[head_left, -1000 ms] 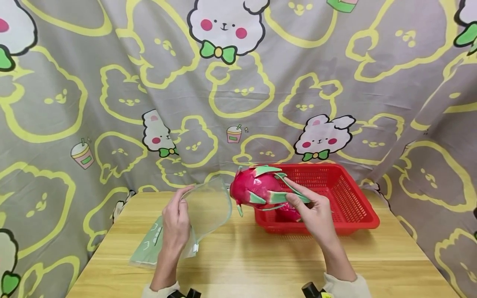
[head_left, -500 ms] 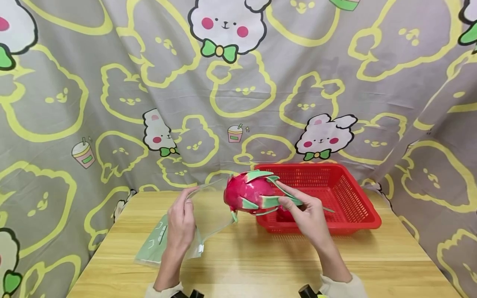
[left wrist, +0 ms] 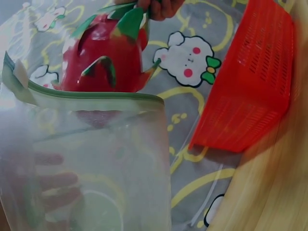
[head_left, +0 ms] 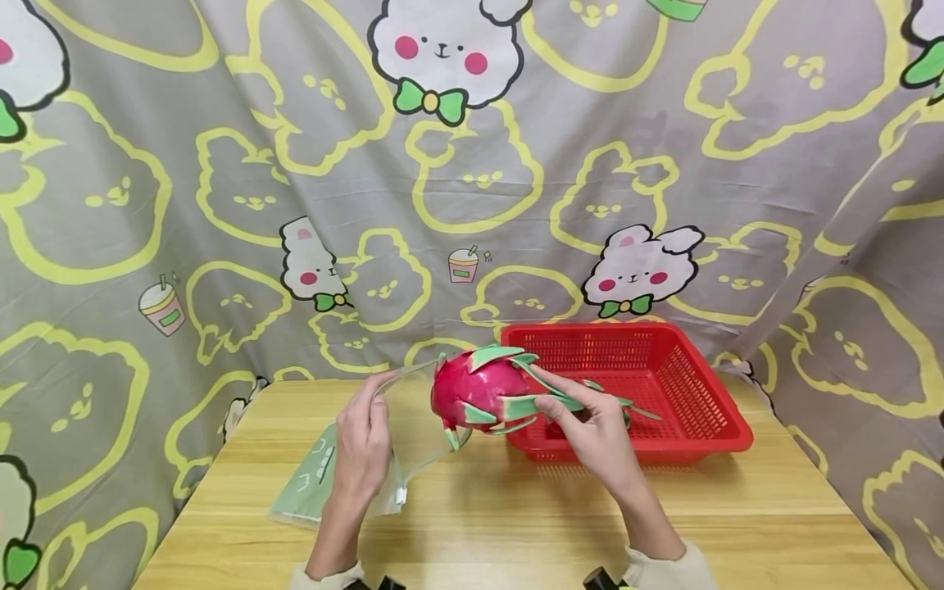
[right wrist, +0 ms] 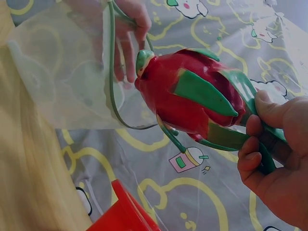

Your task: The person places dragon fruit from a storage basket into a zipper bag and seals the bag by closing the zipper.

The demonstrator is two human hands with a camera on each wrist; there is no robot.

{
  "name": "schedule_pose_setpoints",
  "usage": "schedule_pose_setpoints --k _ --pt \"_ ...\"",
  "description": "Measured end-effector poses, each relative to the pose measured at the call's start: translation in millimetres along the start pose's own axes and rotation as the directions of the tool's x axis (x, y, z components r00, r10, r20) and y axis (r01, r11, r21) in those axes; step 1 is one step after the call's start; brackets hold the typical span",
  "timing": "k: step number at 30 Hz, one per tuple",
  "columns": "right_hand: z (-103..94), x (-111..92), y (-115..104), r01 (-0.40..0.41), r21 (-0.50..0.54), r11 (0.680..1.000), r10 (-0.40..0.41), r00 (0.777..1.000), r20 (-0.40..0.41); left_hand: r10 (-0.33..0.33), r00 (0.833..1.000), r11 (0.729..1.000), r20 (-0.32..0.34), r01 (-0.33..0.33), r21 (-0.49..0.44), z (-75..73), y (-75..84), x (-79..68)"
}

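My right hand point(head_left: 593, 426) pinches the green leaf tips of a pink dragon fruit point(head_left: 472, 389), holding it sideways above the table. Its blunt end points left, right at the mouth of a clear zip bag point(head_left: 422, 447). In the left wrist view the bag's green zip rim point(left wrist: 106, 95) overlaps the lower end of the fruit. My left hand point(head_left: 363, 442) grips the bag by its edge and keeps the mouth apart; its fingers point(left wrist: 57, 183) show through the plastic. A white slider point(head_left: 401, 496) sits at the near corner of the zip.
A red slotted basket point(head_left: 696, 385) stands on the table to the right, with more green-leafed fruit point(head_left: 627, 416) inside. The wooden table point(head_left: 472, 533) runs to the patterned cloth point(head_left: 457, 205) behind. The bag's green printed part point(head_left: 308, 483) hangs to the left.
My right hand has carried the dragon fruit left and slightly down, to the bag's mouth. My left hand and the bag have shifted a little to the right.
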State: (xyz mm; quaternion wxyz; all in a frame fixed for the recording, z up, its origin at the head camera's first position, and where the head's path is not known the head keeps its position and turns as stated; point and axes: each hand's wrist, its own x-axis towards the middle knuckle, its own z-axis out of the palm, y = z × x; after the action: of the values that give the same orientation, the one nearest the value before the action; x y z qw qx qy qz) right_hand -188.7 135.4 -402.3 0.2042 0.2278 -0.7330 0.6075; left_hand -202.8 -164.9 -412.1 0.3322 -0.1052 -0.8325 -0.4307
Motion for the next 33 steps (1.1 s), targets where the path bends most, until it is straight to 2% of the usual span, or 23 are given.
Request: schedule_pose_setpoints --k 8,16,25,33 --pt "4.9 -1.6 1.6 -0.006 -0.018 1.000 0.006 1.000 0.011 0.007 1.000 1.000 0.007 -0.007 0.010 1.6 1.0 -0.4" --pt "10.7 -1.5 2.6 0.053 -0.005 0.999 -0.053 0.998 0.033 -0.006 0.999 1.000 0.033 0.007 -0.012 4.6 3.9 -1.9" --pt "15.9 -0.9 3.5 0.087 -0.020 0.996 -0.085 0.993 0.082 0.024 1.000 1.000 0.014 -0.024 -0.011 6.8 2.3 -1.8" --pt "22.4 -2.3 3.0 0.091 -0.046 0.995 -0.087 0.992 0.092 -0.002 0.999 1.000 0.039 0.002 -0.012 6.5 3.7 -3.6"
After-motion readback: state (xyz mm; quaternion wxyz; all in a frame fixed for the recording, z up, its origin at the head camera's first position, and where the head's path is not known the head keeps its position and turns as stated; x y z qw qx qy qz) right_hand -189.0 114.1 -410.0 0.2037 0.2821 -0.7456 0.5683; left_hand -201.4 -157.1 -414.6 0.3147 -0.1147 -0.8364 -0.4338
